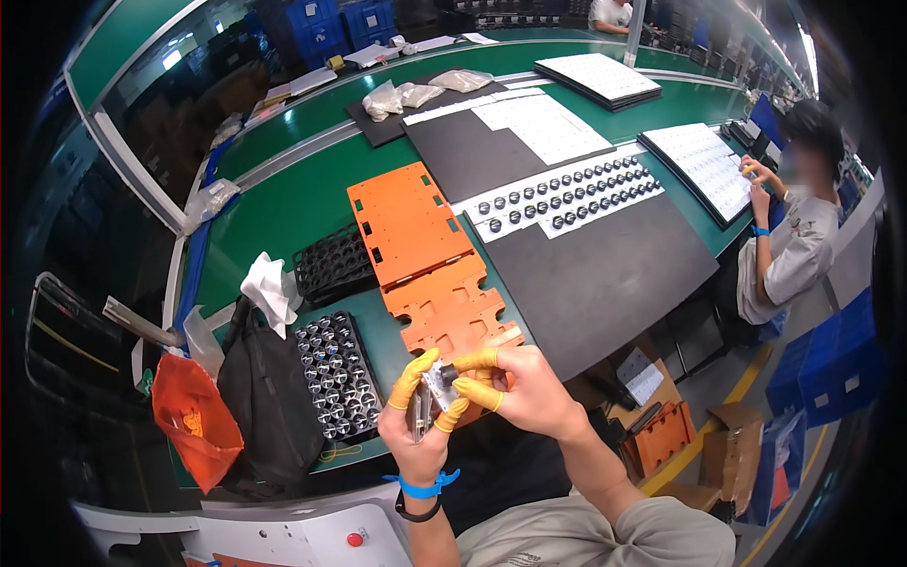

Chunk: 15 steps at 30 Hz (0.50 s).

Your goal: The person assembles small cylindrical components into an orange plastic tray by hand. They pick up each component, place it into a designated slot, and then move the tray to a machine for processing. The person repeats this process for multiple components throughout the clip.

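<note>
Yellow finger covers [475, 357] are on the left hand [414, 444] and the right hand [520, 386], which meet by the near edge of the green counter [283, 213]. The left hand is clamped on a small pale part [437, 388]; a silver strip [421, 416] shows in the same hand, its long axis running roughly near to far. The right hand is closed in a pinch about a dark round piece [448, 374] at the part's right side. The part thus lies between both hands, left of the right fingertips, neither hand clearly nearer; its own long axis is too small to tell. Left on the counter, a black tray [353, 402] bears rows of shiny round pieces [333, 376], with a black bag [269, 397] beside it. Beyond the hands lie orange panels [413, 222], a second black tray [331, 265] to their left. Farther right, a dark mat [605, 293] carries rows of black knobs [528, 212]. At far right, a co-worker [803, 236] reaches over a white sheet [699, 165].
</note>
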Each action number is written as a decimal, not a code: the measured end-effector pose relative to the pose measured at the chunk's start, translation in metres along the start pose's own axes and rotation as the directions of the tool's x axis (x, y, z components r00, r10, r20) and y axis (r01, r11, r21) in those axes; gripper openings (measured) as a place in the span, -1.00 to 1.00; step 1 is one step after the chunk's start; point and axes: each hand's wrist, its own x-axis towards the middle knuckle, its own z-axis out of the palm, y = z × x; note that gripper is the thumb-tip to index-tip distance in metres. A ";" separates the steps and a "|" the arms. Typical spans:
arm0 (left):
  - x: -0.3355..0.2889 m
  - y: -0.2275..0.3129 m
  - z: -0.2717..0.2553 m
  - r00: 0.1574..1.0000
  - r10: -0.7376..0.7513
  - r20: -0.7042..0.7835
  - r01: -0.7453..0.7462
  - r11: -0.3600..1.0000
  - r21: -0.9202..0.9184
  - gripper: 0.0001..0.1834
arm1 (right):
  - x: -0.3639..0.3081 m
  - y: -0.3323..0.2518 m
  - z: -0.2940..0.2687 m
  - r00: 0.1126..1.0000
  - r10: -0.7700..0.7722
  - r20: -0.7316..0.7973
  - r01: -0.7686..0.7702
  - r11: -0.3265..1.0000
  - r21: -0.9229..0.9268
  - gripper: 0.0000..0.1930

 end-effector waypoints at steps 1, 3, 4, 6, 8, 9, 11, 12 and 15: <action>0.000 -0.002 -0.003 1.000 0.006 0.025 -0.007 0.998 0.062 -0.40 | 0.001 0.000 -0.002 1.000 -0.012 0.014 0.013 1.000 -0.011 -0.75; -0.001 -0.003 -0.005 0.999 -0.006 0.045 0.000 0.990 0.139 -0.42 | 0.004 0.001 -0.003 0.998 -0.049 0.030 0.050 0.997 -0.054 -0.75; -0.001 -0.004 -0.005 0.999 0.009 0.048 -0.016 0.988 0.151 -0.41 | 0.005 0.003 -0.003 0.997 -0.074 0.031 0.076 0.993 -0.087 -0.75; -0.001 -0.007 -0.006 0.998 0.040 0.053 -0.049 0.983 0.176 -0.40 | 0.007 0.003 -0.004 0.996 -0.074 0.051 0.080 0.988 -0.134 -0.74; -0.002 -0.007 -0.005 1.000 0.022 0.023 -0.025 0.986 0.162 -0.41 | 0.007 0.001 -0.006 0.996 -0.020 0.083 0.033 0.986 -0.166 -0.72; -0.002 -0.008 -0.005 1.000 0.013 0.007 -0.014 0.988 0.156 -0.42 | 0.009 0.003 -0.006 0.993 -0.065 0.101 0.083 0.980 -0.182 -0.72; -0.001 -0.008 -0.006 1.000 0.013 0.009 -0.014 0.989 0.148 -0.42 | 0.013 0.011 -0.006 0.978 -0.155 0.137 0.181 0.961 -0.211 -0.72; -0.001 -0.009 -0.007 1.000 0.013 0.009 -0.014 0.989 0.145 -0.42 | 0.014 0.012 -0.007 0.978 -0.150 0.142 0.177 0.962 -0.206 -0.72; -0.001 -0.014 -0.009 0.999 0.018 0.041 -0.025 0.987 0.162 -0.40 | 0.016 0.014 -0.005 0.979 -0.140 0.148 0.168 0.966 -0.198 -0.72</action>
